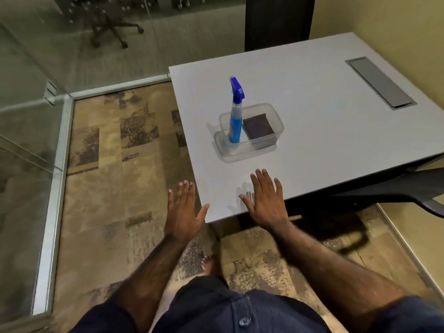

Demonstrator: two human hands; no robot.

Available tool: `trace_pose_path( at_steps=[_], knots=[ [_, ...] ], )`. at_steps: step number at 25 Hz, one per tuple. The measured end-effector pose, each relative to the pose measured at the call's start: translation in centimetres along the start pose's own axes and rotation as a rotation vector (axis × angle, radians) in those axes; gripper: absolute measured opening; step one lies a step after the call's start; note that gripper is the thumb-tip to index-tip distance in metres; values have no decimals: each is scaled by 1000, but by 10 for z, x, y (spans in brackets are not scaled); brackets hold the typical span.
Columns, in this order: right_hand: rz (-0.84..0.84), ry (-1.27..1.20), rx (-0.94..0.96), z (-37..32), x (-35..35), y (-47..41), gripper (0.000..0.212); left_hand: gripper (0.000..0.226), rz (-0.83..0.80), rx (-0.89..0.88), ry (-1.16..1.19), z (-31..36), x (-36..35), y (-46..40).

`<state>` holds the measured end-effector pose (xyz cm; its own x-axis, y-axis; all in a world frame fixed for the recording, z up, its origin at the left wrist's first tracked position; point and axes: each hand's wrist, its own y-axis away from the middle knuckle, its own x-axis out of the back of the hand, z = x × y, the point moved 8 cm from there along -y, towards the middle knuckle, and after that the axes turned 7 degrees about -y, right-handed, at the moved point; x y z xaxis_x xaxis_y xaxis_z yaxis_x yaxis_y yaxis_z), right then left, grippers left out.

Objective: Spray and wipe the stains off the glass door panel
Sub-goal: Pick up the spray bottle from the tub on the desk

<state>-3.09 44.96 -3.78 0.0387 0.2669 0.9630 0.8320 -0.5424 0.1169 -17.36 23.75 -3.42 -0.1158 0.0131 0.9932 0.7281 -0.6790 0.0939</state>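
A blue spray bottle [235, 111] stands upright in a clear plastic tub [274, 138] on the white table [312, 87]. A dark folded cloth [258, 126] lies in the tub beside the bottle. My left hand [183, 209] hovers flat, fingers apart, just off the table's near left corner over the carpet. My right hand [266, 199] is spread flat over the table's near edge, a short way in front of the tub. Both hands hold nothing. The glass panels [26, 111] run along the left side in a metal floor track.
A grey cable hatch [379, 82] is set into the table's far right. A dark chair [408, 188] pokes out under the table at right. A swivel chair [113, 27] stands beyond the glass. Patterned carpet covers the floor, and my bare foot [209, 263] is below the table corner.
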Motion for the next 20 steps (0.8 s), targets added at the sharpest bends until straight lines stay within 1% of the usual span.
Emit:
trace_pose_path(
  at_steps=[3,8,11,13,16,20],
  knots=[
    [36,-21,0,-2,14,-28,85,92,-12,-40,37,8,8,-41],
    [175,-61,-25,3,37,-66,82,89,45,-114,86,22,26,-95],
    [260,-130,1,5,53,-87,82,96,80,-130,121,35,37,-121],
    [297,-225,21,6,63,-108,79,102,80,-126,144,46,43,-143],
    [280,-418,7,8,79,-146,81,97,56,-81,182,60,49,-180],
    [230,-585,31,13,99,-200,80,94,17,-57,239,76,54,-228]
  ],
)
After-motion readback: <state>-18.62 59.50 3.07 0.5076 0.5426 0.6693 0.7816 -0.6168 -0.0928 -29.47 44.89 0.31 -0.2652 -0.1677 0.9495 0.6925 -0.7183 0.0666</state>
